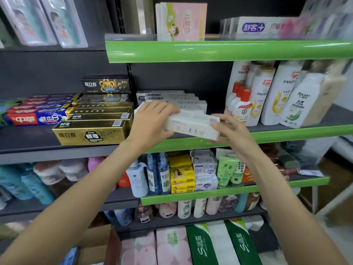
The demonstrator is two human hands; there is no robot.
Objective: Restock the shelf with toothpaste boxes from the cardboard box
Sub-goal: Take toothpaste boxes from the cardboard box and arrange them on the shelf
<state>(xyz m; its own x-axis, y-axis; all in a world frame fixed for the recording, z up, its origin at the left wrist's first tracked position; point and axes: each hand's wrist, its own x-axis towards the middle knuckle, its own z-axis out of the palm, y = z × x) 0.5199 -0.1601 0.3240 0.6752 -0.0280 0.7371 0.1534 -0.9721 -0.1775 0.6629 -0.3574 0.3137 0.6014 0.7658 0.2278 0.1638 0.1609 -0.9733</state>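
A white toothpaste box point(193, 124) is held level at the front of the middle shelf point(286, 133), which has a green edge. My left hand point(152, 121) grips the box's left end from above. Around its right end, my right hand point(229, 131) is closed. Right behind the held box stands a row of several matching white toothpaste boxes point(172, 97). The cardboard box point(93, 245) sits low at the bottom left, mostly hidden by my left forearm.
Gold toothpaste boxes point(91, 131) and red-blue ones point(36, 117) fill the grey shelf to the left. Shampoo bottles point(271, 96) stand on the right of the middle shelf. More products crowd the shelves above and below.
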